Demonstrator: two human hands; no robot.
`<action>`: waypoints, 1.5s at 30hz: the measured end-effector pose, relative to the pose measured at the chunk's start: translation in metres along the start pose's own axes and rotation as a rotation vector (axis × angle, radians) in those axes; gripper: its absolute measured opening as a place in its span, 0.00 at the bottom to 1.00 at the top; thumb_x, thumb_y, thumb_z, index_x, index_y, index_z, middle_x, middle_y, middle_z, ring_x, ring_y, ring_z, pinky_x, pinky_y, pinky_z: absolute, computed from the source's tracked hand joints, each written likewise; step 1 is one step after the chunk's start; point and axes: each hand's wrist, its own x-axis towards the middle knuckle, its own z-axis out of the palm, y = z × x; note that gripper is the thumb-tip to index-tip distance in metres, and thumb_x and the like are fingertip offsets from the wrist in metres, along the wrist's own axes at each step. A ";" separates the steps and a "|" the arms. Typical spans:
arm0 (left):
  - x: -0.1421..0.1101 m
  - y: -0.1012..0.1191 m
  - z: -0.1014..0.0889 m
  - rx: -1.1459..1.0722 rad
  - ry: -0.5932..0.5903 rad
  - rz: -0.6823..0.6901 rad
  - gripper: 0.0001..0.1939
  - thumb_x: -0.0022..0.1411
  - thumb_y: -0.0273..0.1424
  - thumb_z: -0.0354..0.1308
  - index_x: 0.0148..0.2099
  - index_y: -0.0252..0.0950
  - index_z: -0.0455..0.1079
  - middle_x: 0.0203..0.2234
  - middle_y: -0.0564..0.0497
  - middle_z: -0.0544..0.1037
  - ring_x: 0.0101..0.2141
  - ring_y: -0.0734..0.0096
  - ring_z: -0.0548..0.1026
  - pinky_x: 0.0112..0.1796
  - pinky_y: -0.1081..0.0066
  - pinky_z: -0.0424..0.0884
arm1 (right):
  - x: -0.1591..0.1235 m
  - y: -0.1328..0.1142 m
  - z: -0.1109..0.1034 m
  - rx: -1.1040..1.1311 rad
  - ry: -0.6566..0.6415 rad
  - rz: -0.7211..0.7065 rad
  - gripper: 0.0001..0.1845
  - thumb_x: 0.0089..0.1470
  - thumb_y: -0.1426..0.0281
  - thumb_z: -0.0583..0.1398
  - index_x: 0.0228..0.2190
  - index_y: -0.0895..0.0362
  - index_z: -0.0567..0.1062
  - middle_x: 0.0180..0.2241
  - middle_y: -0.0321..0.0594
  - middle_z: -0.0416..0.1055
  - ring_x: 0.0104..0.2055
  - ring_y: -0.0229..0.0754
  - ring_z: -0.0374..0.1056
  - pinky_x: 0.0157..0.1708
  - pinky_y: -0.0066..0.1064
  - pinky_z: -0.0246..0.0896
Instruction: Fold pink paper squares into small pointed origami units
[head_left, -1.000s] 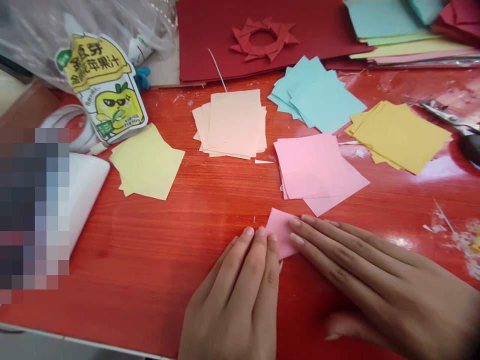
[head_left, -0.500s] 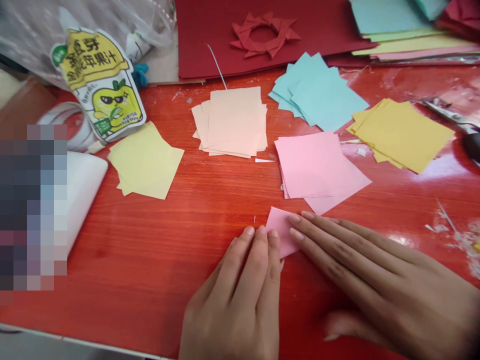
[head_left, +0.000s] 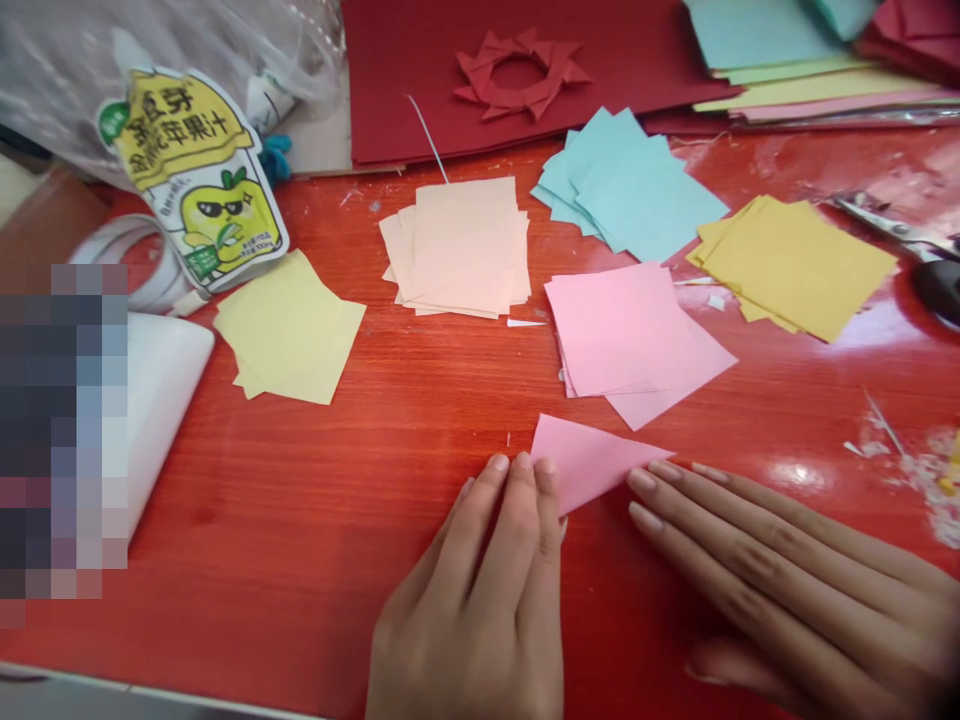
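A pink paper folded into a triangle [head_left: 581,462] lies on the red table [head_left: 375,460] near the front. My left hand [head_left: 480,590] lies flat, its fingertips pressing the triangle's left edge. My right hand [head_left: 780,580] is also flat with fingers stretched out, the tips resting at the triangle's right corner. Neither hand grips anything.
Stacks of paper squares lie behind: pink [head_left: 630,335], peach [head_left: 459,248], pale yellow [head_left: 289,330], light blue [head_left: 630,185], mustard [head_left: 799,262]. A dark red folded ring [head_left: 521,72] sits on red sheets. Juice pouch [head_left: 191,175] at left, scissors [head_left: 900,232] at right, paper scraps [head_left: 915,470].
My right hand has slid to the right along the folded pink paper, uncovering more of the triangle. My left hand has stayed in place.
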 end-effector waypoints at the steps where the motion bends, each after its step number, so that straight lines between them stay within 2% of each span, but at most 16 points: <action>1: 0.000 0.000 0.000 0.001 0.003 -0.007 0.19 0.58 0.25 0.59 0.52 0.24 0.70 0.46 0.45 0.78 0.45 0.61 0.76 0.39 0.71 0.76 | 0.000 0.000 0.001 -0.020 -0.027 -0.021 0.33 0.63 0.66 0.51 0.64 0.64 0.48 0.64 0.43 0.50 0.65 0.45 0.49 0.65 0.36 0.40; 3: 0.001 0.001 0.000 0.005 0.006 -0.012 0.19 0.58 0.25 0.60 0.51 0.24 0.70 0.45 0.46 0.78 0.44 0.61 0.77 0.37 0.71 0.75 | 0.000 0.001 0.001 -0.055 -0.080 -0.045 0.34 0.64 0.65 0.50 0.64 0.67 0.45 0.66 0.46 0.45 0.66 0.47 0.45 0.66 0.38 0.37; 8: 0.003 0.000 0.000 0.021 0.000 -0.006 0.18 0.58 0.26 0.61 0.51 0.25 0.70 0.44 0.47 0.79 0.43 0.63 0.77 0.36 0.72 0.74 | -0.001 0.002 0.001 -0.069 -0.101 -0.024 0.35 0.64 0.63 0.49 0.64 0.66 0.45 0.66 0.45 0.44 0.66 0.48 0.44 0.65 0.38 0.38; 16: 0.003 0.001 0.000 0.064 -0.019 -0.003 0.19 0.59 0.26 0.59 0.53 0.25 0.69 0.44 0.47 0.78 0.43 0.65 0.76 0.36 0.71 0.71 | -0.002 0.000 0.004 -0.076 -0.096 0.006 0.36 0.64 0.60 0.49 0.65 0.66 0.44 0.67 0.46 0.43 0.66 0.48 0.44 0.65 0.37 0.37; 21: 0.000 0.000 0.002 0.080 -0.004 0.011 0.20 0.59 0.24 0.56 0.54 0.26 0.68 0.46 0.48 0.77 0.43 0.65 0.75 0.38 0.71 0.70 | -0.002 0.003 0.005 -0.083 -0.063 0.046 0.38 0.63 0.57 0.49 0.65 0.66 0.44 0.67 0.48 0.41 0.67 0.52 0.43 0.65 0.40 0.38; 27: 0.005 0.002 0.004 0.050 0.044 0.004 0.16 0.61 0.24 0.56 0.51 0.24 0.71 0.43 0.46 0.79 0.42 0.63 0.77 0.41 0.69 0.70 | 0.003 0.007 0.003 -0.146 -0.034 0.094 0.33 0.65 0.62 0.48 0.65 0.64 0.44 0.67 0.42 0.42 0.67 0.45 0.42 0.65 0.37 0.36; 30: 0.005 0.001 -0.001 0.044 0.058 0.017 0.13 0.61 0.24 0.57 0.48 0.24 0.72 0.42 0.46 0.80 0.42 0.63 0.78 0.41 0.69 0.70 | 0.000 0.001 0.002 -0.143 -0.062 0.105 0.34 0.64 0.62 0.49 0.65 0.63 0.45 0.66 0.43 0.44 0.66 0.46 0.45 0.65 0.38 0.39; 33: 0.000 -0.004 -0.009 0.002 0.007 0.075 0.13 0.62 0.26 0.57 0.47 0.24 0.72 0.43 0.46 0.79 0.43 0.64 0.78 0.43 0.68 0.70 | -0.007 -0.008 0.002 -0.092 -0.080 0.092 0.34 0.64 0.62 0.48 0.65 0.64 0.46 0.66 0.43 0.45 0.65 0.47 0.47 0.65 0.39 0.41; 38: -0.004 -0.009 -0.013 -0.124 0.008 0.106 0.12 0.62 0.32 0.58 0.43 0.27 0.73 0.39 0.46 0.81 0.41 0.63 0.78 0.43 0.65 0.71 | -0.017 -0.019 0.007 -0.029 -0.010 0.051 0.31 0.62 0.72 0.52 0.63 0.66 0.51 0.65 0.44 0.48 0.64 0.48 0.50 0.64 0.39 0.41; 42: 0.003 -0.005 -0.009 -0.130 0.050 0.040 0.08 0.60 0.32 0.60 0.35 0.29 0.72 0.32 0.46 0.81 0.35 0.59 0.78 0.38 0.62 0.71 | -0.017 -0.019 0.008 -0.004 -0.030 0.036 0.31 0.61 0.74 0.52 0.63 0.66 0.51 0.65 0.46 0.49 0.64 0.50 0.50 0.63 0.41 0.44; 45: 0.005 -0.001 -0.005 -0.132 0.051 -0.050 0.06 0.61 0.30 0.59 0.34 0.31 0.71 0.33 0.45 0.80 0.34 0.60 0.77 0.36 0.62 0.70 | -0.013 -0.019 0.008 0.013 -0.019 0.070 0.31 0.63 0.73 0.51 0.64 0.66 0.49 0.65 0.45 0.48 0.64 0.49 0.50 0.63 0.39 0.43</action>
